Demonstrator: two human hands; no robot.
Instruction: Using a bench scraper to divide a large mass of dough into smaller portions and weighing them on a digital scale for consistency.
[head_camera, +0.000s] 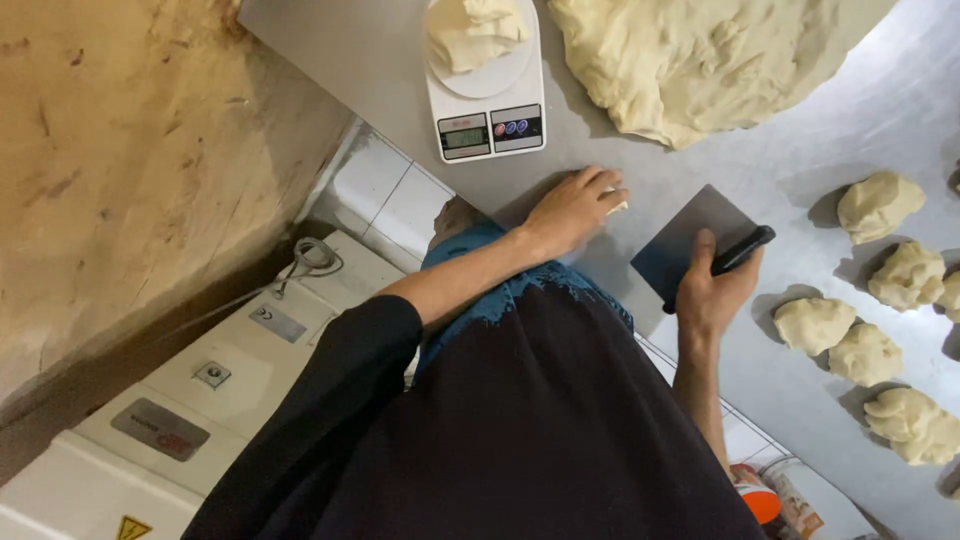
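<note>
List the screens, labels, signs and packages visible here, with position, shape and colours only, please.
Scale display: small grey rectangular screen on the front of the white kitchen scale, top centre.
Grey label: rectangular plate with a small red mark, on the white machine, lower left.
Warning sign: yellow triangle, bottom left edge of that machine.
Container: round package with a printed wrapper, beside an orange lid, bottom right.

– What is sitting beyond the left hand (572, 208)?
– A white digital kitchen scale (487, 90), with a big cream dough mass (700, 60) lying beside it.
– And right of the right hand (712, 290)?
– Small rounded dough portions (865, 352) are resting on the grey steel table (800, 150).
</note>
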